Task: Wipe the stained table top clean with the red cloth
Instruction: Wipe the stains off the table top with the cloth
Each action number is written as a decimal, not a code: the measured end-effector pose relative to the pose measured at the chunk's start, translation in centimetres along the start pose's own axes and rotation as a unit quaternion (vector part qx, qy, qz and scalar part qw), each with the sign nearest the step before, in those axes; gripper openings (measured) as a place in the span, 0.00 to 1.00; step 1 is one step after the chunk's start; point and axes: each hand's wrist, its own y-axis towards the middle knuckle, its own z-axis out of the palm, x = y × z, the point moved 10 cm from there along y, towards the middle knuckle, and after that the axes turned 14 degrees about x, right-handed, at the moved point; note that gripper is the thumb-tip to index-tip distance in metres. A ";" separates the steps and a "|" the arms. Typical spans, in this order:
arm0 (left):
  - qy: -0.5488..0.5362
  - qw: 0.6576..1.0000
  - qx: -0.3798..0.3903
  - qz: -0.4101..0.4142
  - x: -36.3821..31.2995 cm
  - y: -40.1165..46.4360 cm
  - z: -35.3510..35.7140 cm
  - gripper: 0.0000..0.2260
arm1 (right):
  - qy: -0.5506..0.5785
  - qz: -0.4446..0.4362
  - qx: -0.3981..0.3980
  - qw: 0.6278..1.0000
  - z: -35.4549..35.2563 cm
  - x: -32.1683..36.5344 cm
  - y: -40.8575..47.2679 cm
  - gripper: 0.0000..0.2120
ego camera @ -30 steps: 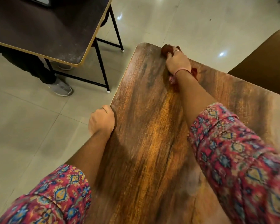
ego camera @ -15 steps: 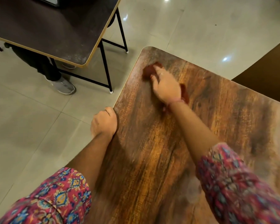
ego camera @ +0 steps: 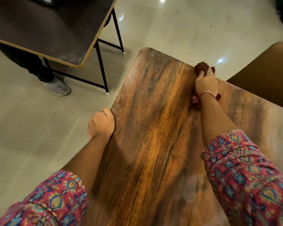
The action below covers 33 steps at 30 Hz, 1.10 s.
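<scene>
We are pressing red cloth point(ego camera: 201, 68) onto far edge of wooden table top point(ego camera: 153, 128) with right hand point(ego camera: 206, 83), fingers closed over it, cloth bunching out past fingertips and behind wrist. Left hand point(ego camera: 100, 123) is curling shut over table's left edge. Dark second table point(ego camera: 47, 30) on black legs is standing well apart at upper left, someone's grey shoe point(ego camera: 58, 88) beside it. Brown chair point(ego camera: 265, 75) is sitting just beyond right corner

Dark table point(ego camera: 44, 28) near grey shoe point(ego camera: 57, 88) on tiled floor point(ego camera: 23, 128).
</scene>
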 end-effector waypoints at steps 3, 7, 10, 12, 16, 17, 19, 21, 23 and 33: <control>0.002 1.000 0.000 -0.011 0.0 -0.1 0.0 0.25 | -0.028 0.050 -0.032 0.998 0.6 1.8 -0.5 0.24; 0.002 1.000 0.004 -0.011 0.1 0.0 0.0 0.25 | -0.034 -0.055 -0.005 0.998 4.7 11.1 -1.9 0.21; 0.004 1.000 0.009 -0.008 0.3 0.0 0.0 0.25 | -0.061 -0.166 0.051 0.983 8.6 18.7 -3.1 0.22; -0.001 1.000 0.012 -0.004 0.2 0.0 0.1 0.24 | -0.083 -0.222 0.082 0.968 10.3 21.8 -4.4 0.22; -0.009 1.000 0.017 -0.006 0.3 0.1 0.4 0.24 | -0.140 -0.370 0.097 0.913 13.3 22.4 -13.2 0.22; -0.012 1.000 0.017 -0.010 0.4 0.2 0.4 0.24 | -0.136 -0.404 0.099 0.899 13.9 21.6 -15.9 0.22; -0.016 1.000 0.015 -0.017 0.4 0.2 0.4 0.24 | -0.137 -0.449 0.132 0.873 14.9 19.9 -18.8 0.23; -0.018 1.000 0.013 -0.017 0.3 0.1 0.2 0.24 | -0.120 -0.449 0.176 0.868 14.6 19.5 -17.2 0.23; -0.017 1.000 0.015 -0.010 0.2 0.1 0.3 0.24 | -0.098 -0.404 0.185 0.890 13.3 20.0 -12.7 0.23; -0.010 1.000 0.019 -0.006 0.1 0.1 0.4 0.23 | -0.088 -0.261 0.089 0.957 11.1 21.0 -6.8 0.22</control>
